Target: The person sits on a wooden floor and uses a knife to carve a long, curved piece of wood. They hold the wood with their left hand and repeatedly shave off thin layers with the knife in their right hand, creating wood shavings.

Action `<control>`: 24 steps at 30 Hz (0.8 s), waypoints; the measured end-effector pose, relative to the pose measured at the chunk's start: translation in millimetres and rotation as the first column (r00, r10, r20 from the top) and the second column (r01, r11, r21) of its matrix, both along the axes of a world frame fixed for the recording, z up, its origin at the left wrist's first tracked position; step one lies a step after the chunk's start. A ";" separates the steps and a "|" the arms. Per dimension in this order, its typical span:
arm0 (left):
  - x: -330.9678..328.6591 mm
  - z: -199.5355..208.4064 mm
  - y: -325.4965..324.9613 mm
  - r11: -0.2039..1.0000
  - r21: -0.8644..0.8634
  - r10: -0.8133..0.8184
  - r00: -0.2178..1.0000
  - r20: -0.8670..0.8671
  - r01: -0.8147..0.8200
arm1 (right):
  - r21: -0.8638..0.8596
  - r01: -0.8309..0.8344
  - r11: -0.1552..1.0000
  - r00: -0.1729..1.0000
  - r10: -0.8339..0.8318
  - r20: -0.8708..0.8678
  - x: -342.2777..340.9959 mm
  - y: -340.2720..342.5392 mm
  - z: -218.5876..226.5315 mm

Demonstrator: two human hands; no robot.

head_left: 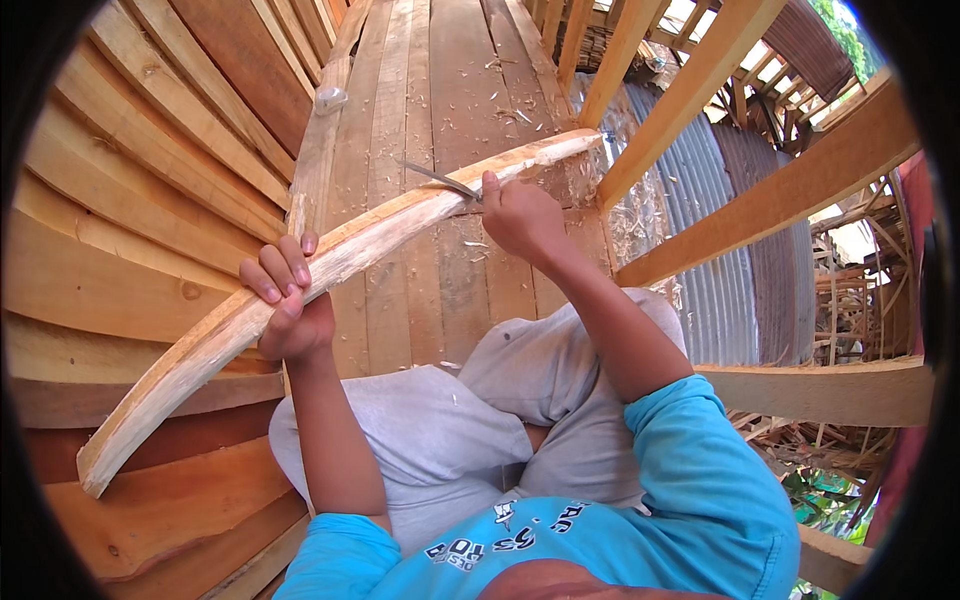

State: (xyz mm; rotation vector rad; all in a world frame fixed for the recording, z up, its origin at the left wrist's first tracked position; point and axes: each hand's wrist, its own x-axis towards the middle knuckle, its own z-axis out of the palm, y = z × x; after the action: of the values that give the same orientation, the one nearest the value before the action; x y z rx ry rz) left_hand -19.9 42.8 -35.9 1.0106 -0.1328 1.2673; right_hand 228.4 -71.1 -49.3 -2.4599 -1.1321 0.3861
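A long, slightly curved piece of wood (400, 222) stretches across my lap and the plank floor, from lower left to upper right. Its upper strip is orange-tan; its side is pale and rough. My left hand (290, 295) is closed round it left of the middle, thumb and fingers wrapped over it. In my right hand (522, 215) is a knife (440, 180), gripped in a fist with its handle mostly hidden. The thin curved blade points left, across the wood near its far end, and appears to touch the surface.
Wood shavings lie scattered over the plank floor (390, 120). Close on the left rises a wall of overlapping boards (130, 230). To the right stands a railing of wooden beams (780, 185), with corrugated metal sheets (715, 230) beyond it. A small clear object (329, 98) sits by the left wall.
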 end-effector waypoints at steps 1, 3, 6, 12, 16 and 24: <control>0.4 0.0 0.2 1.000 0.010 0.000 1.000 -0.003 0.001 | 0.042 0.015 0.999 1.000 -0.015 -0.005 -0.8 -0.1 -5.7; -0.3 3.3 -1.2 1.000 0.022 -0.008 0.999 -0.033 0.008 | 0.126 0.041 0.991 0.999 -0.038 -0.021 -4.7 1.0 -12.4; -3.6 1.5 -0.1 1.000 0.030 -0.004 0.999 -0.051 0.005 | 0.036 0.091 0.995 0.996 -0.090 -0.008 -11.7 1.7 -2.4; -3.8 3.1 0.1 0.999 0.037 -0.015 0.999 -0.049 0.017 | -0.022 0.027 0.999 0.979 -0.023 0.201 96.5 -27.1 -59.5; 3.4 2.5 1.8 1.000 0.026 -0.011 1.000 -0.027 0.012 | -0.287 -0.032 0.958 0.969 0.100 0.226 154.5 -40.5 -71.9; 1.3 6.6 -9.6 0.991 -0.111 0.072 0.996 -0.055 -0.078 | 0.020 0.071 0.997 0.993 -0.069 -0.099 -9.2 -2.8 -9.0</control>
State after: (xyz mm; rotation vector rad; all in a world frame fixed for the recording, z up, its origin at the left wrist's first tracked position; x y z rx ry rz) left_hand -18.6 33.2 -29.3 0.9568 0.0164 1.3013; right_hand 219.2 -73.9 -58.3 -2.4245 -1.0023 0.4641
